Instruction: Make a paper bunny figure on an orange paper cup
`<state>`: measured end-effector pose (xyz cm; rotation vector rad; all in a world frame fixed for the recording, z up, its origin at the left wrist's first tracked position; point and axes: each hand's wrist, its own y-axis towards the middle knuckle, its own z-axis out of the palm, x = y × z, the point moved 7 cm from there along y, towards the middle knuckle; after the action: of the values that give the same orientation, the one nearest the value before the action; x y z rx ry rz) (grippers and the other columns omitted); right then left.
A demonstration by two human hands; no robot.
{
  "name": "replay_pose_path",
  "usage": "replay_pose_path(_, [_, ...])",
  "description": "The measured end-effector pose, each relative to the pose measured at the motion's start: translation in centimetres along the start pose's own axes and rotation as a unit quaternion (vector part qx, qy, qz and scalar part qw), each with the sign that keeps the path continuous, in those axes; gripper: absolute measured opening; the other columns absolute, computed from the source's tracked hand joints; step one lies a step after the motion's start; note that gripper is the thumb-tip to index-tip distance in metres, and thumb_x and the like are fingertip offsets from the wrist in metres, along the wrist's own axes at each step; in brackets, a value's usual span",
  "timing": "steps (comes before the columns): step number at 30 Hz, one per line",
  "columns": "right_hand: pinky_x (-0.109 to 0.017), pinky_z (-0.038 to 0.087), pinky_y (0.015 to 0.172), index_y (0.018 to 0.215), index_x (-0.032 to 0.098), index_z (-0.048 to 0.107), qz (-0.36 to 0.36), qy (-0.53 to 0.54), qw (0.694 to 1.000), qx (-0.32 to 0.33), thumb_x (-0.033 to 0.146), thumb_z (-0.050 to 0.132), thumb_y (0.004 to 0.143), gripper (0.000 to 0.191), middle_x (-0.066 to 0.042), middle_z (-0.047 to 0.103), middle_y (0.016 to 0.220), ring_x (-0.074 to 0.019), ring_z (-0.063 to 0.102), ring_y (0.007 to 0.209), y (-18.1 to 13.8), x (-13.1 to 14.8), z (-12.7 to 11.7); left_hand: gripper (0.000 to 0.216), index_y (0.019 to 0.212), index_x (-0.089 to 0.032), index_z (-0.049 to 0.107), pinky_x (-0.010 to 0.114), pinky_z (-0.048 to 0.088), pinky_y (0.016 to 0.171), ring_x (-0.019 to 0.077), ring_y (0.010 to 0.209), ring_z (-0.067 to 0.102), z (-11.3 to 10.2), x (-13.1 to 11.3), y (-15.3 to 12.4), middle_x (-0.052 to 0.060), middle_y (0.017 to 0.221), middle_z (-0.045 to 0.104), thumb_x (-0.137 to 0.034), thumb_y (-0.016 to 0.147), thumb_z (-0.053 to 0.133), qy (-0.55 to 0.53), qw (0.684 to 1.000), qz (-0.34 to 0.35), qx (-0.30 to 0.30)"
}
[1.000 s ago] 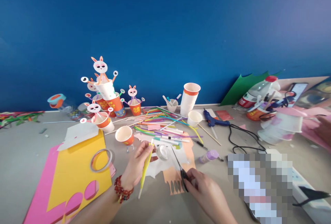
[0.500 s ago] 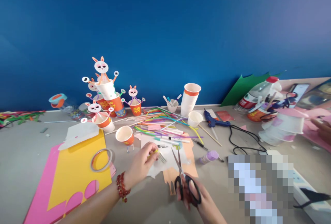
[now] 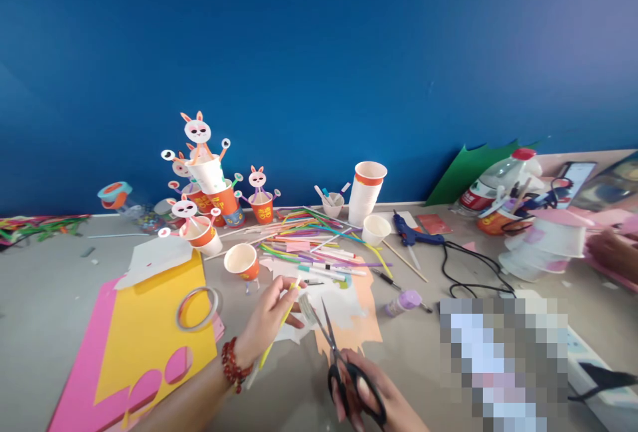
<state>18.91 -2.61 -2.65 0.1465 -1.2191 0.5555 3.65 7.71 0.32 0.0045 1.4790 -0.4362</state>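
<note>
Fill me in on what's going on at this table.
A person works at a cluttered table. Their left hand grips a yellow straw, and the right hand holds black scissors, blades open beside the straw's upper end. Loose coloured straws, paper cups, rabbit cups, a tape ring and a blue glue gun lie around them.

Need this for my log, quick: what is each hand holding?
Left hand: closed on a yellow straw.
Right hand: closed on black scissors.
</note>
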Motion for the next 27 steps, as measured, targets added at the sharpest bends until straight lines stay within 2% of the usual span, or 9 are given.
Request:
replay_pose_path(5, [-0.02,0.028,0.045,0.081,0.018,0.052,0.034,-0.014,0.999,0.031,0.08,0.055,0.075,0.062,0.0,0.063,0.063,-0.0064,0.04,0.042,0.1,-0.5,0.7,0.042,0.104,-0.019,0.06,0.03,0.061,0.061,0.021,0.083,0.069,-0.2,0.1,-0.1,0.006,0.099,0.067,-0.054,0.081,0.066,-0.084,0.995,-0.001,-0.046])
replay_pose_path(8, [-0.019,0.026,0.044,0.08,0.017,0.052,0.05,-0.015,0.999,0.017,0.078,0.058,0.075,0.061,0.0,0.061,0.062,-0.0056,0.039,0.042,0.2,-0.7,0.3,0.037,0.101,-0.019,0.061,0.029,0.06,0.062,0.0201,0.084,0.069,-0.1,0.0,-0.3,0.006,0.103,0.066,-0.05,0.082,0.068,-0.125,0.991,0.005,-0.056])
replay_pose_path(13, [-0.02,0.024,0.044,0.078,0.017,0.051,0.043,-0.013,0.997,-0.056,0.075,0.057,0.078,0.059,0.0,0.061,0.059,-0.0054,0.037,0.041,0.3,-0.8,-0.7,0.033,0.101,-0.019,0.063,0.03,0.061,0.061,0.0199,0.089,0.065,0.0,-0.2,-0.7,0.008,0.118,0.062,-0.047,0.083,0.067,-0.114,0.993,0.01,-0.042])
replay_pose_path(16, [-0.019,0.022,0.042,0.08,0.016,0.053,0.042,0.001,0.998,-0.056,0.077,0.056,0.077,0.061,0.0,0.061,0.057,-0.0049,0.035,0.038,0.4,-0.9,-0.7,0.029,0.101,-0.019,0.064,0.031,0.062,0.062,0.0207,0.092,0.064,-0.2,-0.5,-0.8,0.009,0.128,0.058,-0.045,0.087,0.062,-0.072,0.996,0.038,-0.034])
replay_pose_path(19, [-0.019,0.021,0.039,0.081,0.017,0.053,0.046,0.033,0.997,-0.05,0.078,0.056,0.076,0.062,0.001,0.058,0.054,-0.0051,0.033,0.036,0.5,-0.8,-0.8,0.028,0.104,-0.02,0.064,0.03,0.062,0.061,0.0221,0.093,0.066,-0.3,-0.4,-0.9,0.009,0.123,0.06,-0.044,0.09,0.059,-0.066,0.997,0.04,-0.024])
replay_pose_path(23, [-0.019,0.024,0.038,0.08,0.017,0.052,0.033,0.056,0.996,-0.067,0.078,0.054,0.077,0.061,0.002,0.054,0.054,-0.0059,0.033,0.038,0.2,0.2,-1.4,0.025,0.103,-0.02,0.063,0.029,0.061,0.063,0.0258,0.099,0.07,-0.1,-0.2,-1.1,0.009,0.127,0.06,-0.042,0.091,0.059,-0.103,0.994,0.026,-0.007])
replay_pose_path(27, [-0.02,0.024,0.041,0.081,0.017,0.054,0.032,0.023,0.996,-0.084,0.078,0.055,0.076,0.062,0.001,0.057,0.057,-0.0061,0.035,0.04,-0.1,0.6,-1.5,0.022,0.096,-0.02,0.063,0.036,0.061,0.077,0.0296,0.109,0.067,0.4,0.2,-0.9,0.008,0.129,0.061,-0.04,0.088,0.064,-0.186,0.983,0.008,-0.004])
